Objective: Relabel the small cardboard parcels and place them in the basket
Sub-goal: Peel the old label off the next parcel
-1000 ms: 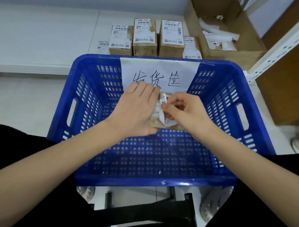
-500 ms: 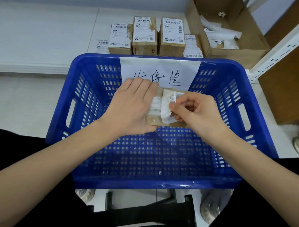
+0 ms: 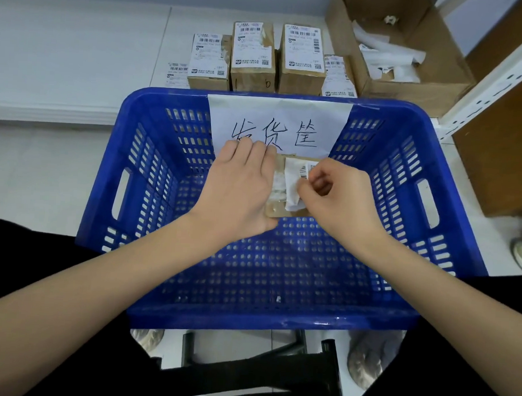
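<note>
Label (image 3: 298, 181) peeled further than 1 s ago: my right hand (image 3: 333, 198) pinches it, left hand (image 3: 239, 188) grips parcel (image 3: 278, 212) over basket (image 3: 153, 175); old label nearly off.

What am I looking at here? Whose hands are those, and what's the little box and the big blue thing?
This picture comes from a camera worn on a person's head, so you see their own two arms reaching forward, as if you were them. There is no robot here.

The left hand holds a small cardboard parcel above the blue basket. The right hand pinches a white sticker, the old label, which is partly pulled up off the parcel.

The basket has holes in its walls and a white paper sign with handwriting on its far wall.

Behind the basket, more small parcels with labels stand in a row. Next to them is a big open cardboard box with crumpled white paper strips inside.
</note>
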Tool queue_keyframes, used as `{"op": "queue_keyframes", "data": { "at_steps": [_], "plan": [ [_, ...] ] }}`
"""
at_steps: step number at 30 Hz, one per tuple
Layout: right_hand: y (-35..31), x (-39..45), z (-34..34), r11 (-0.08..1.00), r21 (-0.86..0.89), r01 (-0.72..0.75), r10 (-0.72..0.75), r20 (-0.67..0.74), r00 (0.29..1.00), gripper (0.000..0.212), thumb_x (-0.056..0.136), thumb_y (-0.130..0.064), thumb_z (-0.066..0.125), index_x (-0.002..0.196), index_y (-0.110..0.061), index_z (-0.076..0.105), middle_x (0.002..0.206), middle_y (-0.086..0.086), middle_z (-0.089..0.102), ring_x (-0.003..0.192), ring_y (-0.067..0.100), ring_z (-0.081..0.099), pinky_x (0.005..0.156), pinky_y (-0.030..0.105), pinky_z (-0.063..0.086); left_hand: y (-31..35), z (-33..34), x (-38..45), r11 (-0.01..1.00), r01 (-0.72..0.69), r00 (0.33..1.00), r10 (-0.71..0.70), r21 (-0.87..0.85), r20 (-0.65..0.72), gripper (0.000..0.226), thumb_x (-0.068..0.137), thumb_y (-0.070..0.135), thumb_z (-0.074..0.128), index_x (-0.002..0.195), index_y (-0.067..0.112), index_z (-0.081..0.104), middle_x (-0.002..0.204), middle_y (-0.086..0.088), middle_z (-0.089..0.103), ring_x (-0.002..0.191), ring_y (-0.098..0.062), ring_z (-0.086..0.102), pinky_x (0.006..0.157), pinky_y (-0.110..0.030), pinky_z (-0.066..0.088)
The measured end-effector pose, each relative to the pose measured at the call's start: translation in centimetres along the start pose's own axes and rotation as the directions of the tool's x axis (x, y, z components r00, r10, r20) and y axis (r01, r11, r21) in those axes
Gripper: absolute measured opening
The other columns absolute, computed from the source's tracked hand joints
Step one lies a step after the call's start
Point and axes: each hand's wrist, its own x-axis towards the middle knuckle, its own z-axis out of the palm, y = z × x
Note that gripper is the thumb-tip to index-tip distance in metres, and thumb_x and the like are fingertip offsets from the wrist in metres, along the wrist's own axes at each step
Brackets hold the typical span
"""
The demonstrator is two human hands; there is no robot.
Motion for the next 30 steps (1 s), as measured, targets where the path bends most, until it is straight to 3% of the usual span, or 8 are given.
{"op": "queue_keyframes", "data": {
  "at_steps": [3, 9, 12, 14, 18, 24, 30],
  "plan": [
    [0.1, -0.1, 0.3, 0.999, -0.026, 0.033, -0.033, 0.001, 0.999, 0.014, 0.086, -0.015, 0.062, 0.074, -0.009, 0.06, 0.056, -0.01, 0.056, 0.053, 0.012, 0.053, 0.06, 0.034, 0.049, 0.2, -0.2, -0.2, 0.999, 0.004, 1.0, -0.004, 0.052, 0.012, 0.092, 0.052, 0.065, 0.064, 0.111, -0.005, 0.059, 0.091, -0.011, 0.058, 0.081, -0.028, 0.053, 0.078, -0.035, 0.032],
    [0.2, -0.4, 0.6, 0.988, -0.025, 0.152, -0.151, 0.03, 0.988, 0.018, 0.096, -0.017, 0.054, 0.087, -0.006, 0.064, 0.067, 0.0, 0.065, 0.061, 0.018, 0.058, 0.064, 0.037, 0.049, 0.0, -0.2, -0.1, 0.998, 0.024, 0.999, -0.026, 0.061, 0.03, 0.091, 0.05, 0.067, 0.066, 0.106, -0.004, 0.061, 0.088, -0.011, 0.057, 0.078, -0.027, 0.053, 0.077, -0.036, 0.029],
    [-0.2, -0.3, 0.4, 0.989, 0.132, 0.066, -0.081, 0.115, 0.99, 0.009, 0.089, -0.021, 0.064, 0.097, -0.015, 0.063, 0.077, -0.008, 0.063, 0.07, 0.004, 0.059, 0.066, 0.018, 0.049, -0.4, -0.3, 0.1, 0.998, 0.051, 0.998, -0.053, 0.049, 0.032, 0.094, 0.046, 0.067, 0.07, 0.106, -0.004, 0.061, 0.088, -0.011, 0.057, 0.079, -0.028, 0.053, 0.077, -0.036, 0.028],
    [-0.3, -0.3, 0.3, 0.979, 0.203, -0.013, -0.024, 0.181, 0.983, 0.024, 0.084, -0.017, 0.071, 0.104, -0.02, 0.057, 0.079, -0.01, 0.062, 0.071, 0.002, 0.058, 0.068, 0.014, 0.049, -0.6, -0.4, 0.2, 0.997, 0.064, 0.997, -0.065, 0.045, 0.032, 0.095, 0.045, 0.069, 0.069, 0.106, -0.004, 0.061, 0.088, -0.011, 0.057, 0.079, -0.028, 0.053, 0.077, -0.036, 0.029],
    [-0.2, 0.1, 0.3, 0.937, 0.32, -0.144, 0.074, 0.222, 0.972, 0.015, 0.083, -0.008, 0.071, 0.093, -0.013, 0.061, 0.073, -0.006, 0.064, 0.072, 0.011, 0.061, 0.074, 0.021, 0.051, -0.7, -0.5, 0.4, 0.997, 0.06, 0.998, -0.062, 0.049, 0.031, 0.092, 0.046, 0.069, 0.065, 0.104, -0.002, 0.061, 0.087, -0.01, 0.057, 0.079, -0.027, 0.053, 0.076, -0.035, 0.028],
    [-0.4, 0.4, 0.0, 0.883, 0.418, -0.213, 0.127, 0.225, 0.966, 0.018, 0.084, -0.01, 0.07, 0.101, -0.006, 0.063, 0.072, -0.002, 0.069, 0.083, 0.03, 0.067, 0.085, 0.041, 0.054, -0.9, -0.2, 0.6, 0.996, 0.085, 0.996, -0.085, -0.007, -0.012, 0.085, 0.053, 0.064, 0.063, 0.105, -0.003, 0.058, 0.088, -0.012, 0.056, 0.079, -0.029, 0.053, 0.075, -0.036, 0.029],
    [-0.2, 0.5, 0.5, 0.892, 0.39, -0.228, 0.168, 0.182, 0.969, 0.011, 0.084, -0.004, 0.065, 0.088, -0.012, 0.059, 0.067, 0.003, 0.062, 0.069, 0.019, 0.059, 0.072, 0.034, 0.051, -0.6, -0.4, 0.6, 0.997, 0.076, 0.997, -0.076, 0.0, -0.03, 0.084, 0.052, 0.061, 0.066, 0.105, -0.004, 0.059, 0.088, -0.012, 0.056, 0.08, -0.03, 0.053, 0.075, -0.036, 0.029]
  ]
}}
